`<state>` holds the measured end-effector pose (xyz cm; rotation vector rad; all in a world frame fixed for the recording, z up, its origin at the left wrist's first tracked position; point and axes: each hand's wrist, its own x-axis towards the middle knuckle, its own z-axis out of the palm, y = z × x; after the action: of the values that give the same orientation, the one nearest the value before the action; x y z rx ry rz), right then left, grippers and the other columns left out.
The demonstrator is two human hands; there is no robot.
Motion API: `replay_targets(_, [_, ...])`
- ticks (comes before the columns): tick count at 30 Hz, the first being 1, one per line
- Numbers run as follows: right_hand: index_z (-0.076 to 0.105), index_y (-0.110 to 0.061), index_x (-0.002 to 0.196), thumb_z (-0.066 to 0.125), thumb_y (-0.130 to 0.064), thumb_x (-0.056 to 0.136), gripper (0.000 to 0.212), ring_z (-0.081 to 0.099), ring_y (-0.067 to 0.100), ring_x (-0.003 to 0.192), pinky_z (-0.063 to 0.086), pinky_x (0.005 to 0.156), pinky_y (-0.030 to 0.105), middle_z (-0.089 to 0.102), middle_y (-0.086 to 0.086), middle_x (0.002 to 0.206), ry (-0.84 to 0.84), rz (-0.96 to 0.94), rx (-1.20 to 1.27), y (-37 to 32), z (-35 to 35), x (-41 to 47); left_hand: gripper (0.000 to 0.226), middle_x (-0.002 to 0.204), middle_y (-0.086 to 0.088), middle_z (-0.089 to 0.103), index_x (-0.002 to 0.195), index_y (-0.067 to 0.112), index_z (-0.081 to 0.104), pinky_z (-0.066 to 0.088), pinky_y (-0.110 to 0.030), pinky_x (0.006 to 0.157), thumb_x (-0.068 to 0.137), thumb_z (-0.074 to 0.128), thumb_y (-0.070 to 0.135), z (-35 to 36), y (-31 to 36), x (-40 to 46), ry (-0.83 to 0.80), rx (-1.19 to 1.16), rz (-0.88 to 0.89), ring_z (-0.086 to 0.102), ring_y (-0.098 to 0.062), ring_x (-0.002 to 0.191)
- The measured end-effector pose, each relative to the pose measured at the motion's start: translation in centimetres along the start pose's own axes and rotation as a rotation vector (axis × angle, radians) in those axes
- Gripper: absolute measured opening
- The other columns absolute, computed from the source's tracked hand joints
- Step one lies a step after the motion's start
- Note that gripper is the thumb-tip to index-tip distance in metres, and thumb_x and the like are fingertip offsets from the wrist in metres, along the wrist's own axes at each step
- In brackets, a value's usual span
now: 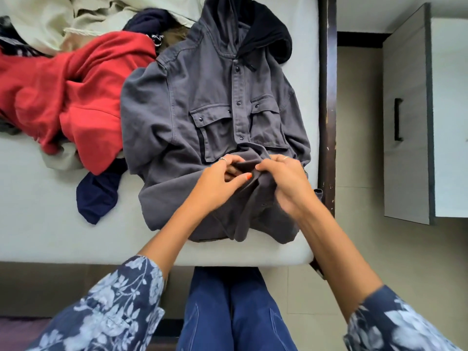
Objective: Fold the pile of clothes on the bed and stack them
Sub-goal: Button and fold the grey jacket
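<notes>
Beige tiled floor [359, 122], grey cabinet [405, 122] with black handle [398, 119], dark bedframe [327, 97]

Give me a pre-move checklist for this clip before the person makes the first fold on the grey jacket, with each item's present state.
1. Grey jacket lies front-up on the bed: ok.
2. Left hand and right hand each have a grip on the bunched placket near the hem: ok.
3. Lower front smooth: not ok, fabric is gathered under the hands.
4. All snaps closed: cannot tell, the lowest part is covered.
5. Hood laid flat: not ok, it is rumpled with the black lining showing.
6. Jacket apart from the red garment: not ok, its sleeve touches it.
</notes>
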<state>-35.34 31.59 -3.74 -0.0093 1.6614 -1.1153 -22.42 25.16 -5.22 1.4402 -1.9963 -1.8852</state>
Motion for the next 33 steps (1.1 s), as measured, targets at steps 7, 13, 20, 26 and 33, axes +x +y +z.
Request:
replay_targets(7, [0.059,0.003,0.091,0.057,0.002,0.082,0.009,0.055,0.026,0.081,0.049,0.075,0.034,0.054,0.014,0.080,-0.057,0.174,0.340,-2.1,0.1,0.4,0.043,0.088,0.003,0.071,0.124,0.030,0.044,0.051,-0.024,0.085,0.089,0.063,0.013,1.8,-0.3,-0.9,0.099,-0.226,0.120,0.068,-0.012,0.084])
replay_targets(13, [0.052,-0.005,0.075,0.061,-0.005,0.084,0.012,0.047,0.012,0.045,0.042,0.048,0.015,0.047,0.003,0.055,-0.120,0.294,0.584,-1.7,-0.8,-0.7,0.050,0.109,-0.004,0.052,0.117,0.020,0.027,0.051,-0.030,0.087,0.085,0.062,0.038,5.5,-0.3,-2.5,0.351,-0.196,0.115,0.060,-0.016,0.098])
replay_targets(20, [0.064,0.008,0.106,0.074,-0.006,0.065,0.045,0.063,0.023,0.096,0.048,0.100,0.031,0.062,0.017,0.104,-0.234,0.306,0.642,-1.8,-1.9,-0.8,0.040,0.069,0.001,0.064,0.080,0.016,0.068,0.051,-0.037,0.071,0.087,0.050,0.051,4.7,0.2,-2.1,0.138,-0.149,0.089,0.058,-0.012,0.069])
replay_targets(26, [0.063,-0.007,0.119,0.057,-0.010,0.086,0.034,0.066,0.017,0.099,0.055,0.089,0.029,0.068,0.009,0.114,-0.366,0.120,0.457,-1.9,-3.9,-2.7,0.036,0.064,-0.009,0.054,0.076,-0.003,0.059,0.041,-0.034,0.066,0.095,0.054,0.028,4.1,1.1,-2.1,0.222,-0.256,0.056,0.044,-0.010,0.064])
replay_targets(33, [0.064,-0.004,0.095,0.062,-0.003,0.088,0.007,0.060,0.024,0.084,0.050,0.083,0.043,0.069,0.012,0.087,-0.124,-0.026,-0.021,2.0,-4.1,-5.9,0.035,0.057,-0.010,0.052,0.066,0.010,0.060,0.039,-0.030,0.056,0.092,0.058,0.032,5.2,1.4,-3.5,0.394,-0.104,0.002,0.043,-0.011,0.053])
